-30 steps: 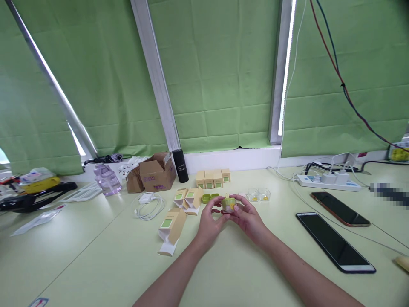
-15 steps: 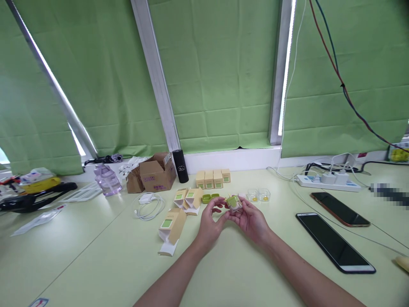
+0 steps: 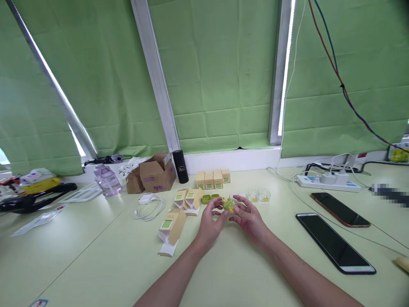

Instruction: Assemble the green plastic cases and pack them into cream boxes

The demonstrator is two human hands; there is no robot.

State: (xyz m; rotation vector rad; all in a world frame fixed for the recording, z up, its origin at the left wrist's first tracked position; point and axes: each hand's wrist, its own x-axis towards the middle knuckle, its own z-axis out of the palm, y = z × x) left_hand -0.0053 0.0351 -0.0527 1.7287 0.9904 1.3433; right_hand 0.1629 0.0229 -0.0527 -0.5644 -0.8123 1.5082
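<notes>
Between my fingertips is a small clear case with a green lid (image 3: 228, 205); a cord loop sticks up from it and something yellow shows through its side. My left hand (image 3: 209, 224) grips its left side between thumb and curled fingers. On the other side, my right hand (image 3: 251, 219) pinches it with thumb and fingers, hiding part of it. Just behind my left fingers lie green lids (image 3: 210, 198). Two clear cases (image 3: 258, 195) with yellow bits inside stand beyond my right hand.
Opened cartons (image 3: 172, 225) with green labels lie left of my hands, and several closed cartons (image 3: 213, 179) stand behind. Farther left are a coiled white cable (image 3: 150, 207), a cardboard box (image 3: 157, 175) and a black cylinder (image 3: 180, 166). Phones (image 3: 335, 243) and a power strip (image 3: 329, 182) are right.
The case has turned in my fingers and shifted slightly left, now showing yellow inside. My right fingers have changed their hold and come over its right side. My left hand barely moved.
</notes>
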